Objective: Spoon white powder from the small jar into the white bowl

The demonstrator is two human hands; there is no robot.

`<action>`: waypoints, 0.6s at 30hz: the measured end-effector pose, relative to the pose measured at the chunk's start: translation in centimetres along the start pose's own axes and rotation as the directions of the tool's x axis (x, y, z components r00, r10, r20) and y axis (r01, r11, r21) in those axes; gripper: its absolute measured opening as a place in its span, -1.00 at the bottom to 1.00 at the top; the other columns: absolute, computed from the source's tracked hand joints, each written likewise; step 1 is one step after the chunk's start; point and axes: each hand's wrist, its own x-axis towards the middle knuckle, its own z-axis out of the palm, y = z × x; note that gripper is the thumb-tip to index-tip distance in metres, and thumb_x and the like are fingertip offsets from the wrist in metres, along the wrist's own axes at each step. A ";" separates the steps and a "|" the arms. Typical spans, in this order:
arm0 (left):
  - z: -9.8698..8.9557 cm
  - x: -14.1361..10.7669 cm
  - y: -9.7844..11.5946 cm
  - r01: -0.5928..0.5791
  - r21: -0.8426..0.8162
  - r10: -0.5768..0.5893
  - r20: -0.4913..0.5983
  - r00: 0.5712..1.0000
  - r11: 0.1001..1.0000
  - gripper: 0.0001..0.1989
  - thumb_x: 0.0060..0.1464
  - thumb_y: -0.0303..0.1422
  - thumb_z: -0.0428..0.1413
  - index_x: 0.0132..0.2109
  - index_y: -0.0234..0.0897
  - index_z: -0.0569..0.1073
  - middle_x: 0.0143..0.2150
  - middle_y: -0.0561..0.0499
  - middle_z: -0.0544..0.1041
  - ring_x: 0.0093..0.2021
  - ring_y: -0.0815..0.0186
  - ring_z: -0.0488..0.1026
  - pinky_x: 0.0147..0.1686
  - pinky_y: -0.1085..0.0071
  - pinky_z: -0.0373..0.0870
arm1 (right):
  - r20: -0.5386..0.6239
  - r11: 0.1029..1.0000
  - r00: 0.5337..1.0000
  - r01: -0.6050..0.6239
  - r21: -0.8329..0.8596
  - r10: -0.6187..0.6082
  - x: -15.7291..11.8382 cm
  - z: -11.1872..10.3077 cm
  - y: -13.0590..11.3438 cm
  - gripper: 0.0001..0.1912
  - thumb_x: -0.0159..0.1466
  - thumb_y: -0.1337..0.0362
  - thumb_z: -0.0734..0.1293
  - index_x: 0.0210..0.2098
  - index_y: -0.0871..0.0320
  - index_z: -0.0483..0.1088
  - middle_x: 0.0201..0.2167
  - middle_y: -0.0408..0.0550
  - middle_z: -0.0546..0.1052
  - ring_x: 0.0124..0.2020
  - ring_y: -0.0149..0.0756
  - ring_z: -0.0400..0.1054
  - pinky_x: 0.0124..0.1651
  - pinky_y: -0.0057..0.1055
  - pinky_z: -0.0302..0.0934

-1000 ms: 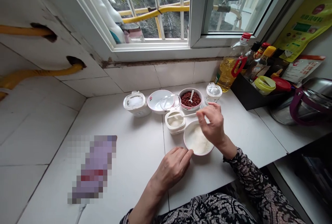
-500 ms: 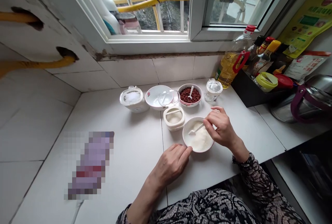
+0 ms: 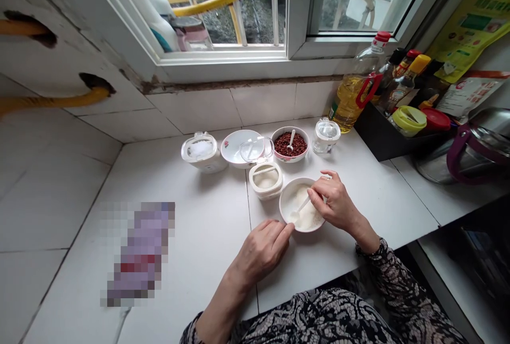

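Observation:
A white bowl [image 3: 285, 211] of pale granules stands near the counter's front edge. My right hand [image 3: 332, 200] pinches the handle of a small white spoon [image 3: 303, 204], whose head rests in the granules. At the bowl's lower left rim, my left hand [image 3: 268, 248] holds the edge between its fingertips. Just behind and left of the bowl is a square jar [image 3: 266, 180] with its clear lid raised. Further back are a bowl of red-brown grains [image 3: 289, 144] with a white spoon in it, and a white bowl [image 3: 235, 147] partly behind the raised lid.
A jar of white contents [image 3: 203, 153] stands at the back left, a lidded glass jar [image 3: 326, 136] at the back right. Beyond it are an oil bottle [image 3: 350, 99], a black box [image 3: 376, 134] of condiments and a steel kettle [image 3: 438, 158]. A blurred purple object [image 3: 141, 251] lies left.
My right hand has moved slightly left and down, and the spoon's head has shifted toward the lower left of the bowl. The view has shifted a little. My left hand stays at the rim.

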 end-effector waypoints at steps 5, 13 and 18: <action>-0.1 0.1 0.0 0.000 0.013 0.000 -0.003 1.000 1.000 -0.77 0.30 -0.62 -0.13 -0.05 -0.41 0.39 -0.41 -0.03 0.50 -0.45 0.31 0.44 -0.39 0.37 0.46 | -0.092 0.988 0.987 -0.123 0.092 0.132 -0.1 -0.2 0.6 -0.64 0.36 0.31 0.19 -0.58 0.10 0.18 -0.65 -0.24 0.33 -0.56 -0.39 0.21 0.06 -0.20 0.20; 0.0 0.1 0.0 0.013 0.005 -0.013 0.001 1.000 1.000 -0.76 0.28 -0.62 -0.13 -0.09 -0.38 0.40 -0.41 -0.03 0.49 -0.45 0.30 0.44 -0.40 0.36 0.46 | -0.194 0.901 0.920 -0.259 0.349 0.340 1.0 -0.2 0.5 -0.63 0.36 0.17 0.24 -0.57 0.10 0.26 -0.60 -0.18 0.37 -0.50 -0.35 0.26 -0.34 -0.38 0.17; 0.1 0.1 0.1 0.021 0.013 -0.021 0.006 1.000 1.000 -0.76 0.29 -0.61 -0.13 -0.11 -0.37 0.40 -0.43 -0.01 0.48 -0.47 0.31 0.42 -0.40 0.37 0.45 | -0.204 0.803 0.866 -0.304 0.512 0.457 1.1 0.3 0.5 -0.57 0.35 0.02 0.27 -0.57 0.11 0.29 -0.65 -0.21 0.31 -0.57 -0.39 0.20 -0.43 -0.42 0.14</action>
